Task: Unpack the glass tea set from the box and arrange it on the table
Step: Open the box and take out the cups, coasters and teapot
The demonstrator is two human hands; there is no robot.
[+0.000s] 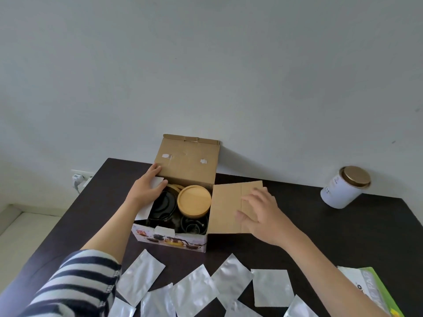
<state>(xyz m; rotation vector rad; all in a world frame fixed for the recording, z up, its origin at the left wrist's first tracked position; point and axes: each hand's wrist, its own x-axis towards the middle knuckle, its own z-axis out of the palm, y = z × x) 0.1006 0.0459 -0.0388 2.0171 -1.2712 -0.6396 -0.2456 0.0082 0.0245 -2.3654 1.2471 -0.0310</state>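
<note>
A cardboard box (169,239) with a printed tea-set picture on its front stands open on the dark table (320,225). Its lid (186,161) stands upright against the wall. Inside lie a round bamboo lid (194,200), a dark glass teapot (163,204) and a dark glass cup (193,225). My left hand (147,187) grips the box's left side flap (158,181) at the rim. My right hand (263,213) lies flat with fingers spread on the right flap (226,204), which is folded out over the table.
Several silver foil sachets (272,287) lie scattered along the table's near edge. A white tin with a gold lid (343,187) lies tilted at the back right. A green and white packet (370,287) sits at the near right. A wall socket with a plug (79,178) is left of the table.
</note>
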